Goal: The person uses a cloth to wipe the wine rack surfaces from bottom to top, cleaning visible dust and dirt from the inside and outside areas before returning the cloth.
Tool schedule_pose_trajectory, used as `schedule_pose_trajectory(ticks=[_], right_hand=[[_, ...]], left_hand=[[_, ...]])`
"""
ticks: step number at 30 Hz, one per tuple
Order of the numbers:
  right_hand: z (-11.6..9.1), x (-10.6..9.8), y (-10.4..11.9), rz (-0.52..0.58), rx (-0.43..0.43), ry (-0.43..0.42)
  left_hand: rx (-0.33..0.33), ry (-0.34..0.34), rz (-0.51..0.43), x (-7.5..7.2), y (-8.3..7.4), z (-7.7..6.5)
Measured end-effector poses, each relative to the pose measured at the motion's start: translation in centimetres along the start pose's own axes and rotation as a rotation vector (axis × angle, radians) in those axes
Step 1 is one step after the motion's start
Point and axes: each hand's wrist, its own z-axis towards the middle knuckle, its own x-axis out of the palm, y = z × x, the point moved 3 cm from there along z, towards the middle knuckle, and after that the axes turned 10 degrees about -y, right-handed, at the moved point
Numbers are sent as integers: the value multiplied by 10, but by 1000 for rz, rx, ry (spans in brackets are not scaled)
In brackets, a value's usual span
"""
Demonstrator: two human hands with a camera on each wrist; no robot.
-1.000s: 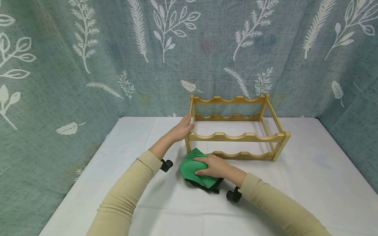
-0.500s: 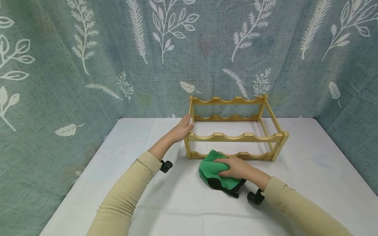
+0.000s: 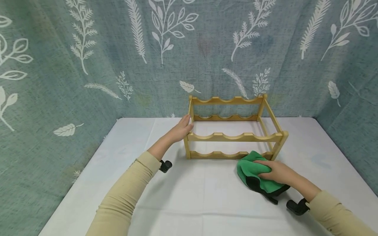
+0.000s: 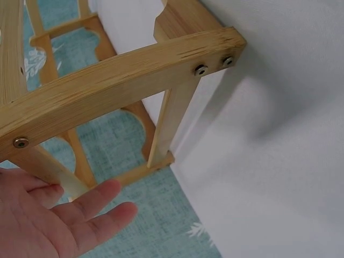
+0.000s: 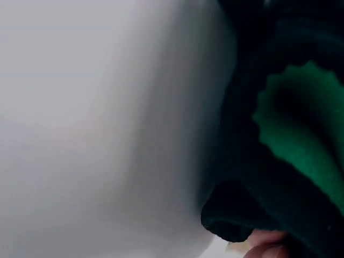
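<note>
Green cloth (image 3: 253, 167) has moved right along the rack (image 3: 218, 137), gripped by the right hand (image 3: 279, 172). Left hand (image 3: 179, 129), fingers loosely extended, rests against the rack's left end.

no words, labels, brands, numbers or signs that I can read, in my head view or in either wrist view

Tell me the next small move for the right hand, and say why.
Probably slide the green cloth left along the lower front rail of the rack. The right hand grips the cloth near that rail's right end, with little rail beyond it, while most of the rail shows uncovered to the left.
</note>
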Motion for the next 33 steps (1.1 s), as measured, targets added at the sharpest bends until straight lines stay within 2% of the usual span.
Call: schedule_pose_trajectory(ticks=[7,10,15,21,25,29,33], right_hand=[[-27,-25,-46,8,97,14],[-33,-32,-55,22,90,29],[-36,-55,-50,-8,31,-10],[-38,-105,-33,-101,-107,-170],[-35,-124,-23,-165,-137,-244],[-32,-121,-22,-140,-138,-237],[-29,-96,-32,-72,-87,-137]], left_hand=[[-8,11,-14,-1,-2,-1],[-14,11,-20,-1,-4,-2],[-16,12,-20,1,-5,-1],[-15,1,3,1,-3,0],[-21,-8,8,-1,-2,-1],[-21,-6,6,-2,-2,-2],[-11,-2,-4,-1,-3,-2]])
